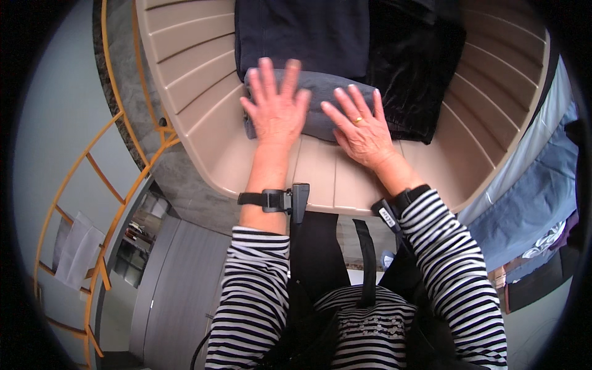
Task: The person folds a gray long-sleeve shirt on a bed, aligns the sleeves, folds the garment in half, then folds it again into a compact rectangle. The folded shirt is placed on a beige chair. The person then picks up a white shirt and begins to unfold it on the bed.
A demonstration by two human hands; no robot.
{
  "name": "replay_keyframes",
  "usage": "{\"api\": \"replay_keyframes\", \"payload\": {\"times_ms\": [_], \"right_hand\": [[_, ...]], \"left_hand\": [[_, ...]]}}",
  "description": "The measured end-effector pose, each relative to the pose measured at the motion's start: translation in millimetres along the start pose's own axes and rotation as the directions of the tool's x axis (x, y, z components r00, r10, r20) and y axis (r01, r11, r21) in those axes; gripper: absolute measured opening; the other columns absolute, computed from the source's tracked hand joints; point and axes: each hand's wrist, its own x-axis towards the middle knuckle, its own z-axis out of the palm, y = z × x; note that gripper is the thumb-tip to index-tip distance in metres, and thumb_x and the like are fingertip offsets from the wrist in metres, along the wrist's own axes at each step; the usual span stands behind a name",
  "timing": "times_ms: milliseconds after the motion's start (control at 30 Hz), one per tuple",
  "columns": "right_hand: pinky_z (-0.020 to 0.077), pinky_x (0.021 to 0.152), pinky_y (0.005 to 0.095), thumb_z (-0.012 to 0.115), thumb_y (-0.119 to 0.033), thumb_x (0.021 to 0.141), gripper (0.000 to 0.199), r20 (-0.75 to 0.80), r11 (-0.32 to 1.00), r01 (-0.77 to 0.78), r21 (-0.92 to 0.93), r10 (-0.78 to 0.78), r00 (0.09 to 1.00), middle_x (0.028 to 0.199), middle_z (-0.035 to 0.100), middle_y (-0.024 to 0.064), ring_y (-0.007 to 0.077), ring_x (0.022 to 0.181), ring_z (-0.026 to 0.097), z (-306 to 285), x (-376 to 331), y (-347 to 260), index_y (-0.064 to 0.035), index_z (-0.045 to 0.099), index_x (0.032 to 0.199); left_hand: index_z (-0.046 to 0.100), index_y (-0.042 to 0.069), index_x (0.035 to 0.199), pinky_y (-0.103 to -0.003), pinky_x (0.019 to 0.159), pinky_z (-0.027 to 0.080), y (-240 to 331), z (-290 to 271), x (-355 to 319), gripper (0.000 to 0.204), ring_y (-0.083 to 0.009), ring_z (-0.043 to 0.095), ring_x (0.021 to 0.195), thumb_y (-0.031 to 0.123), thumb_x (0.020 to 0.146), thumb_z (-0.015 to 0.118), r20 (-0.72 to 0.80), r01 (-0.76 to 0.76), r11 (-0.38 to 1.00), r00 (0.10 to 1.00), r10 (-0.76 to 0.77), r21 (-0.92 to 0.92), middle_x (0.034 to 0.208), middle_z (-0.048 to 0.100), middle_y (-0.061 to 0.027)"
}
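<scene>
A grey folded garment (320, 91) lies in the near part of a beige plastic tub (203, 135). My left hand (276, 111) is spread over its left end, fingers pointing away from me. On the garment's right part rests my right hand (364, 128), fingers also apart, with a ring on one finger. Neither hand grips anything. Beyond the grey garment lies a dark navy folded cloth (302, 37). To its right is a shiny black garment (410, 74), reaching toward the tub's right wall.
Ribbed walls of the tub rise on both sides. An orange rack frame (117, 185) stands at the left, near a grey cabinet (182, 277). Blue bedding (524, 203) is at the right. A black strap (368, 265) hangs before my body.
</scene>
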Motion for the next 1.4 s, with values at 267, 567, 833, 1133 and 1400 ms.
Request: {"api": "replay_keyframes", "payload": {"times_ms": [267, 567, 833, 1133, 1400], "right_hand": [[0.0052, 0.113, 0.0744, 0.06, -0.069, 0.082, 0.082, 0.358, 0.973, 0.098, -0.209, -0.018, 0.934, 0.166, 0.017, -0.0017, 0.0227, 0.154, 0.012, 27, 34, 50, -0.0429, 0.031, 0.154], [0.0082, 0.111, 0.0775, 0.06, -0.07, 0.079, 0.081, 0.327, 0.961, 0.102, -0.255, -0.013, 0.945, 0.164, 0.021, -0.0087, 0.0164, 0.148, 0.024, 62, 42, 76, -0.0489, 0.03, 0.152], [0.0064, 0.113, 0.0757, 0.061, -0.067, 0.081, 0.081, 0.445, 0.951, 0.088, -0.297, 0.057, 0.893, 0.166, 0.017, -0.0092, 0.0163, 0.152, 0.016, 43, 51, 67, -0.0455, 0.031, 0.153], [0.0214, 0.117, 0.0638, 0.077, -0.039, 0.08, 0.088, 0.466, 0.983, 0.137, -0.126, -0.064, 0.883, 0.156, 0.038, 0.0097, 0.0315, 0.149, 0.026, -88, 1, 38, -0.0304, 0.032, 0.155], [0.0236, 0.118, 0.0596, 0.069, -0.021, 0.086, 0.071, 0.167, 1.0, -0.028, -0.002, 0.028, 0.986, 0.15, 0.044, 0.0128, 0.033, 0.146, 0.032, -194, -139, 61, -0.0246, 0.041, 0.15]], "left_hand": [[0.024, 0.044, 0.155, -0.081, 0.104, 0.023, -45, 20, 20, 0.118, -0.0256, 0.006, 0.155, 0.068, 0.055, 0.081, 0.542, -0.323, 0.942, 0.809, 0.226, 0.089, 0.168, 0.003, -0.0031], [0.031, 0.042, 0.152, -0.081, 0.107, 0.016, -53, 65, 28, 0.109, -0.021, 0.007, 0.154, 0.068, 0.059, 0.079, 0.543, -0.331, 0.929, 0.817, 0.193, 0.168, 0.167, 0.006, -0.0055], [0.029, 0.041, 0.154, -0.078, 0.109, 0.017, -40, 47, 42, 0.114, -0.0229, 0.008, 0.155, 0.061, 0.057, 0.085, 0.65, -0.334, 0.925, 0.747, 0.142, 0.182, 0.167, 0.006, -0.0083], [0.026, 0.044, 0.154, -0.08, 0.104, 0.027, 36, -43, 59, 0.115, -0.0403, 0.008, 0.152, 0.058, 0.058, 0.087, 0.426, -0.314, 0.949, 0.86, 0.281, 0.008, 0.168, 0.004, -0.0069], [0.033, 0.045, 0.151, -0.078, 0.097, 0.039, 131, 1, 65, 0.103, -0.0454, 0.004, 0.151, 0.044, 0.065, 0.089, 0.489, -0.204, 0.978, 0.858, 0.157, 0.045, 0.167, 0.005, -0.0051]]}}
